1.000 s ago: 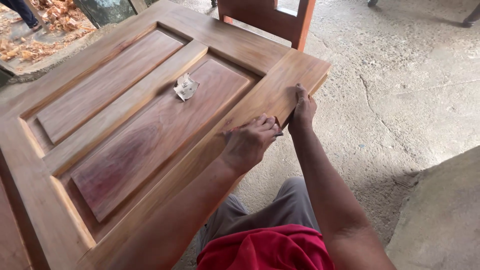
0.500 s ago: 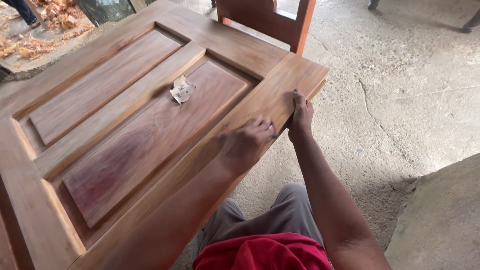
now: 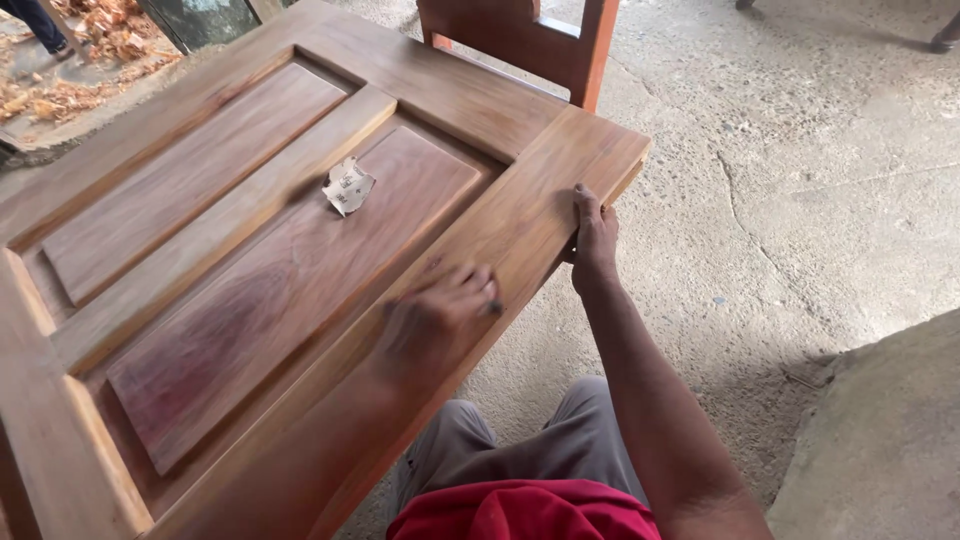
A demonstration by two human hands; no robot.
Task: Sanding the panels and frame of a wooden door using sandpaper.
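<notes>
While blurred, left hand (image 3: pixel 437 318) flat on door (image 3: pixel 300 250).

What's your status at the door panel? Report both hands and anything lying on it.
Left hand flat on the door frame, blurred. Right hand holds the near edge. Crumpled sandpaper scrap lies loose on the inner panel, apart from both hands.
</notes>
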